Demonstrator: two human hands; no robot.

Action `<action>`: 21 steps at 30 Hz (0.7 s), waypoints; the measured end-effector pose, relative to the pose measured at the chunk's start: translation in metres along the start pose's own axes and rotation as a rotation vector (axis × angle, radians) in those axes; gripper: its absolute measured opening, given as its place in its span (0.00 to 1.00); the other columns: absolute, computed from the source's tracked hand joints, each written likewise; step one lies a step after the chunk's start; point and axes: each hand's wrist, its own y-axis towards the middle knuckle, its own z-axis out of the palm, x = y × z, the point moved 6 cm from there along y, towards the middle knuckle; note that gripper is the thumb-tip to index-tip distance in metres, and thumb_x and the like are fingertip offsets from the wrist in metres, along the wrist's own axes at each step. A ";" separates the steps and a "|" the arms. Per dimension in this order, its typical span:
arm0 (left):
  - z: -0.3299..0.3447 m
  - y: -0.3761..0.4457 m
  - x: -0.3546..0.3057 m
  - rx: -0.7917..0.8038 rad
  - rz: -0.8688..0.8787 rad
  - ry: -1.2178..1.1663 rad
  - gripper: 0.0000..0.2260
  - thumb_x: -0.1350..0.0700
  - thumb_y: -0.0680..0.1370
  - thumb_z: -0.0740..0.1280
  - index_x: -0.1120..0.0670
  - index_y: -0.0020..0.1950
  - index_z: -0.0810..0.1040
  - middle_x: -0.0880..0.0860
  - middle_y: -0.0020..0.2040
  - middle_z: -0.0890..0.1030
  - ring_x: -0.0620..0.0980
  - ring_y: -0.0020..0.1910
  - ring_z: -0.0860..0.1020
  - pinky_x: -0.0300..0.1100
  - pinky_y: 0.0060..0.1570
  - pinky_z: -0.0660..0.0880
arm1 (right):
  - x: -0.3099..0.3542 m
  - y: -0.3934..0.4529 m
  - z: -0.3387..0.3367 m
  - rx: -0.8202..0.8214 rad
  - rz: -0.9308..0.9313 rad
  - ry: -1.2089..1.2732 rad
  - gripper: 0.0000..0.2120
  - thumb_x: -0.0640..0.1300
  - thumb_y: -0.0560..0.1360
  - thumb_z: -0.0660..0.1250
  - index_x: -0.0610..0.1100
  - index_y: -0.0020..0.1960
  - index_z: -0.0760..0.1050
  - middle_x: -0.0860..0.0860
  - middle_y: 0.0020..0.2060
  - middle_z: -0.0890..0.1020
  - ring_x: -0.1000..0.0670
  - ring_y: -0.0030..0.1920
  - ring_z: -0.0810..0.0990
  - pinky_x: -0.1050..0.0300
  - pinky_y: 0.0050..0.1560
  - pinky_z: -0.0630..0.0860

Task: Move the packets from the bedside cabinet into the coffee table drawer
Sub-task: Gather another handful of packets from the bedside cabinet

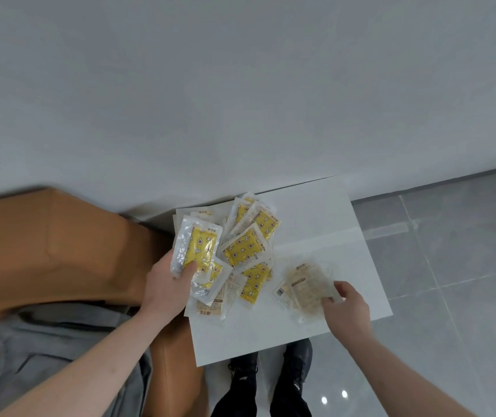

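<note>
Single head-worn wide-angle view, looking steeply down, close over white cabinet top (315, 212), wall ahead

The packets (242, 250) are yellow with a pattern of stars and moons inside clear, silvery wrap; one packet (308, 288) shows a pale beige back with a barcode. The cabinet (325, 224) is white, the bed (60, 251) tan, the floor (451, 251) grey tile, the shoes (270, 377) black.
</note>
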 end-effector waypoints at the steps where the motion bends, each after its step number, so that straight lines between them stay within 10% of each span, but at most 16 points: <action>1: 0.003 -0.002 0.002 0.013 -0.005 -0.002 0.07 0.54 0.82 0.68 0.42 0.58 0.81 0.41 0.51 0.85 0.40 0.51 0.83 0.40 0.48 0.79 | 0.001 0.000 0.003 -0.008 0.004 -0.023 0.14 0.42 0.77 0.70 0.50 0.62 0.76 0.60 0.45 0.80 0.54 0.39 0.82 0.61 0.33 0.73; 9: 0.028 -0.021 0.006 0.033 -0.019 -0.047 0.09 0.55 0.82 0.69 0.49 0.62 0.82 0.43 0.53 0.85 0.43 0.54 0.83 0.42 0.52 0.80 | -0.002 -0.004 0.023 -0.028 -0.018 -0.171 0.26 0.52 0.74 0.77 0.46 0.67 0.72 0.53 0.57 0.80 0.48 0.53 0.81 0.53 0.47 0.75; 14: 0.038 -0.030 0.002 0.037 -0.043 -0.082 0.10 0.56 0.82 0.69 0.49 0.63 0.82 0.44 0.53 0.85 0.43 0.54 0.83 0.41 0.52 0.80 | -0.013 0.000 0.022 0.074 0.042 -0.077 0.09 0.48 0.75 0.77 0.44 0.49 0.80 0.55 0.38 0.83 0.54 0.37 0.80 0.59 0.35 0.75; 21: 0.029 -0.048 -0.008 0.023 -0.087 -0.048 0.08 0.54 0.82 0.69 0.48 0.61 0.81 0.46 0.51 0.85 0.45 0.51 0.83 0.47 0.50 0.81 | -0.004 -0.024 -0.010 0.054 -0.043 0.079 0.03 0.45 0.79 0.71 0.53 0.50 0.79 0.58 0.41 0.84 0.59 0.39 0.82 0.68 0.32 0.72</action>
